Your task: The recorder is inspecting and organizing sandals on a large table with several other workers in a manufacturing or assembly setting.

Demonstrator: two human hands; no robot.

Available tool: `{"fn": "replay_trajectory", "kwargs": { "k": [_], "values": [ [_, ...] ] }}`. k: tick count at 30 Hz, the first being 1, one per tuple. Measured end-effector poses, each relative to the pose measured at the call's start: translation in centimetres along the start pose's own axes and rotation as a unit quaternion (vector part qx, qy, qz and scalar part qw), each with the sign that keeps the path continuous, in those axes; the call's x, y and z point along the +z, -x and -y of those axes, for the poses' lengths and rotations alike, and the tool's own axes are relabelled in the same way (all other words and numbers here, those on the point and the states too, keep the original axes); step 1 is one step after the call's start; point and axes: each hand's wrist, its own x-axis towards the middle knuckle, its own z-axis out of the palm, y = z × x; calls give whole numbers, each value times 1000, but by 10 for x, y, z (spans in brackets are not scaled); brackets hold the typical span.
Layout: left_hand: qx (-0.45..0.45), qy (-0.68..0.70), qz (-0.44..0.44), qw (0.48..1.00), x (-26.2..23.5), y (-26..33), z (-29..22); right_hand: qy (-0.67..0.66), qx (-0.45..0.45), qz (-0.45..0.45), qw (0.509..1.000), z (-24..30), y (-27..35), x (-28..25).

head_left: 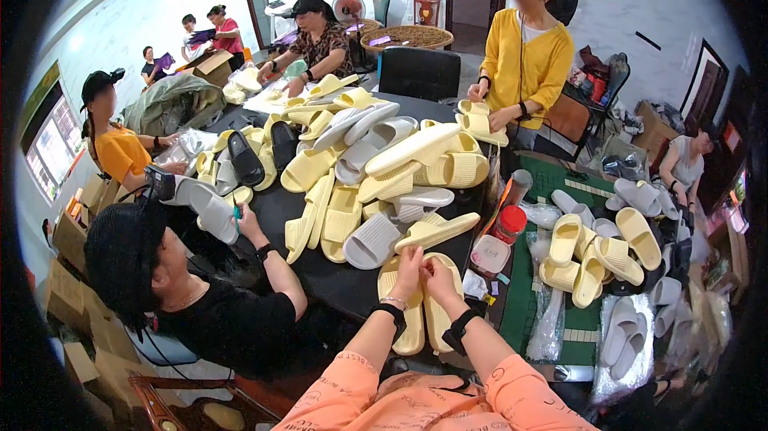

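Observation:
A pair of pale yellow slippers (412,329) lies side by side at the near edge of the dark table, directly in front of me. Over their upper parts, my left hand (409,271) and my right hand (438,279) meet with fingertips close together. Both hands are closed in a pinch; anything between the fingers is too small or hidden to name. Just beyond my fingertips, another yellow slipper (438,229) lies tilted on the pile, beside a grey slipper (373,242).
A large heap of yellow slippers (420,151) and grey ones covers the dark table (320,291). To my right, a green surface (524,315) holds more slippers, a red-lidded jar (510,225) and a wrapped grey pair (622,339). A co-worker in black (216,319) sits close on my left.

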Motion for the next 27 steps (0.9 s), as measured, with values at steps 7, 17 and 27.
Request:
{"fn": "replay_trajectory", "kwargs": {
  "k": [7,17,27],
  "values": [
    [-6,-100,57,993,10,10,-14,-58,-30,14,998,-13,1,0],
    [14,-145,76,986,15,30,-26,-184,153,36,970,-21,3,2],
    [115,-280,35,952,-1,12,-9,-102,59,-78,990,-44,-18,5]
  ]
}}
